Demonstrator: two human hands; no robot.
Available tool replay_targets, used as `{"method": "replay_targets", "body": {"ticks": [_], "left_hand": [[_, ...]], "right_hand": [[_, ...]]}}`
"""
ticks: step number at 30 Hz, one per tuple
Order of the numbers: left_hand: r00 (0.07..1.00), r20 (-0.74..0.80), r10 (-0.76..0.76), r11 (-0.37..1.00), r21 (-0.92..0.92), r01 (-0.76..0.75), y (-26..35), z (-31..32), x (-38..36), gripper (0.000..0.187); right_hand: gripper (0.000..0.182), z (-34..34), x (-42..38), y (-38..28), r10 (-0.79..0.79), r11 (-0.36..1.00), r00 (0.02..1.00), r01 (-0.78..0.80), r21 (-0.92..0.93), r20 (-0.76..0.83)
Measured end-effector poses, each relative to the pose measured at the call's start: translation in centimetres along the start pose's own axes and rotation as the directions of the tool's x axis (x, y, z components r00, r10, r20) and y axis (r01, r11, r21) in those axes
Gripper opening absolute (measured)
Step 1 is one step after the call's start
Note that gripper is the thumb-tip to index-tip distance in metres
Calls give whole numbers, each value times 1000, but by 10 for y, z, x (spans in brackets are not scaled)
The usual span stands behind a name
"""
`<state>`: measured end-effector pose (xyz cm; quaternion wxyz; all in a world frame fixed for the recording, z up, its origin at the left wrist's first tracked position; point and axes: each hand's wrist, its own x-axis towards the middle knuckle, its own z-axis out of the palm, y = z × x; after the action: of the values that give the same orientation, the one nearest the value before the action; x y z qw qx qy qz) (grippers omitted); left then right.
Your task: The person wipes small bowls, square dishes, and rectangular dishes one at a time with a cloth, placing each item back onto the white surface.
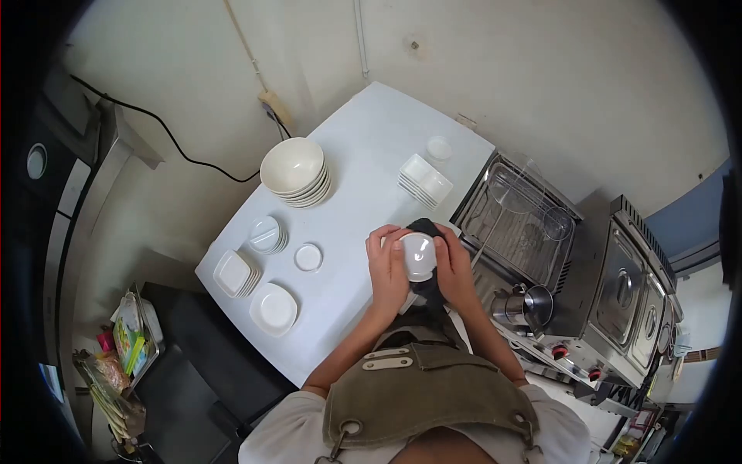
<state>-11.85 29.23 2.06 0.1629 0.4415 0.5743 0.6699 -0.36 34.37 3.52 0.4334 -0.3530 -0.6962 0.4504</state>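
A small round white dish [419, 257] is held up in front of my apron, between both hands. My left hand [389, 267] is closed on its left edge, thumb along the rim. My right hand [454, 267] closes on the right edge, with a dark cloth [423, 226] bunched behind the dish and hanging below it. On the white table, the nearest things are a stack of rectangular white dishes [425, 179] beyond my hands and a small round dish [308, 257] to the left.
Stacked white bowls [294, 167], divided round dishes [267, 234], square dishes [233, 274] and a shallow bowl [273, 308] occupy the table's left side. A clear round lid or dish [439, 148] lies at the back. Rightward stand a wire-racked metal tray [525, 220], steel cups [525, 306] and a lidded steel warmer [618, 290].
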Motion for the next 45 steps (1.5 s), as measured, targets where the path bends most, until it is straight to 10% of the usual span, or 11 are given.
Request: {"method": "replay_targets", "body": {"ticks": [2,6,12,17,25,45], "left_hand": [[977,209,-35,969,245,-18,5,-3,7,29],[956,286,-67,993,117,35,4,15,12,22],[987,144,-71,997,22,68,-2,60,34,25],[976,143,-164,969,208,132,-39,86,96,29],[979,194,66,774,609,-173,-130,146,206,26],[943,329,44,508,805,-305,-161,167,223,23]], "right_hand": [[28,-13,6,-1,-72,995,996,69,-72,-43],[25,-37,13,-4,81,981,988,-55,-187,134],[37,9,0,19,160,973,865,-55,226,-475],[41,-22,-7,39,257,965,935,-233,122,-244],[37,-88,-33,87,470,883,808,-426,198,-356],[29,-106,-41,92,542,837,820,-507,207,-182]]}}
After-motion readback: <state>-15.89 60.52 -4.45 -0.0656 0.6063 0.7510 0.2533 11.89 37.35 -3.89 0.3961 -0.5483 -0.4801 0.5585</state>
